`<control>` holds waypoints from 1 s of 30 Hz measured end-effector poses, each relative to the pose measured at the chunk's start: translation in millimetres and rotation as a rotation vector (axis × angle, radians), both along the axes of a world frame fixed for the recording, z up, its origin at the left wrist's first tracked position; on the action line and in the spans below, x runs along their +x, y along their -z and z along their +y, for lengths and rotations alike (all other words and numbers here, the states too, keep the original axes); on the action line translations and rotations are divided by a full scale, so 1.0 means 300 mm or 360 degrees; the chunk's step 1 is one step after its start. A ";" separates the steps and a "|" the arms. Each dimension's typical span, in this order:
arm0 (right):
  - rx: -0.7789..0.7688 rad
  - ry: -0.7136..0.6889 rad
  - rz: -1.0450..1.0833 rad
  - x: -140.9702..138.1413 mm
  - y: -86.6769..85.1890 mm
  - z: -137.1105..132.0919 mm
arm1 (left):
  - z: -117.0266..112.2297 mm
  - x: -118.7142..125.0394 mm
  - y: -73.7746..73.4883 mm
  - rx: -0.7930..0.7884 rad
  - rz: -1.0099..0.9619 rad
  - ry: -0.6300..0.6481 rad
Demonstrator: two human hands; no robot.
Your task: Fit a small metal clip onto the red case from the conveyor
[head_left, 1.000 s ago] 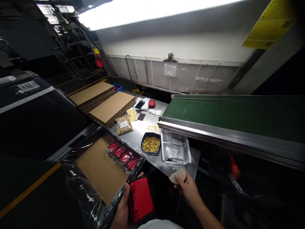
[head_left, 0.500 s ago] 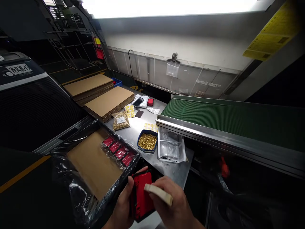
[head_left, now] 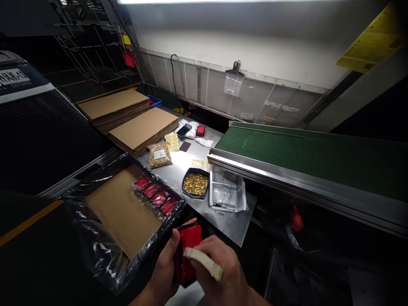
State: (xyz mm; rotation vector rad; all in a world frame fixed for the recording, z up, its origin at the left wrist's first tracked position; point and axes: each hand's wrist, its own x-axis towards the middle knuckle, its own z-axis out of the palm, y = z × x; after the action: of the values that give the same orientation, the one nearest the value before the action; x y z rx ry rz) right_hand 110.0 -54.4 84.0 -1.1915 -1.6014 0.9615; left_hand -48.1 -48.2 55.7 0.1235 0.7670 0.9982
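My left hand (head_left: 165,267) grips a flat red and black plastic case (head_left: 190,242) low in the view, just off the near edge of the steel table (head_left: 232,225). My right hand (head_left: 223,276) lies over the case, closed on a thin cream-coloured strip (head_left: 204,263) that rests against the case's front. Just left of my hands a box lined with black plastic film (head_left: 95,246) holds a cardboard sheet (head_left: 123,212) and a row of red cases (head_left: 156,196).
On the table are a blue tray of small brass parts (head_left: 195,183), a stack of clear bags (head_left: 227,194), a bagged lot of brass parts (head_left: 159,155), a phone (head_left: 185,129) and flat cardboard stacks (head_left: 143,131). A green conveyor belt (head_left: 302,153) runs to the right.
My right hand came from the table's near edge with the cream strip and now lies over the red case. The view has shifted down slightly.
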 end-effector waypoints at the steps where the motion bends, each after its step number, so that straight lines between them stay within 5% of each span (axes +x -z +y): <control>1: -0.0004 0.0035 -0.0006 0.009 0.005 0.006 | 0.003 0.000 0.002 -0.0027 -0.0034 -0.0006; 7: -0.0151 0.0421 0.0095 0.115 0.027 0.025 | 0.035 0.016 -0.043 -0.0098 -0.0359 0.0058; 12: -0.0351 0.0483 0.0163 0.135 0.047 -0.001 | 0.050 0.032 -0.078 -0.0123 -0.0374 0.0045; 19: -0.0425 0.0614 0.0176 0.119 0.007 -0.019 | 0.032 0.038 -0.052 -0.0076 -0.0391 0.0028; 21: -0.0487 0.0673 0.0203 0.130 0.034 -0.015 | 0.028 0.036 -0.038 -0.0041 -0.0446 0.0033; 24: -0.0743 0.0783 0.0162 0.176 0.178 0.012 | 0.023 0.029 -0.026 0.0023 -0.0406 0.0048; 30: -0.1319 0.0965 -0.0260 0.309 0.623 0.079 | -0.003 -0.003 -0.037 0.0195 -0.0069 0.0142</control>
State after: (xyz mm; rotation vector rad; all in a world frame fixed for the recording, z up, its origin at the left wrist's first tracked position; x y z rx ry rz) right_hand 202.6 -30.7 -102.9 -2.2005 -0.8212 1.1550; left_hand -49.0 -49.1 66.9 0.2392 0.6551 0.9596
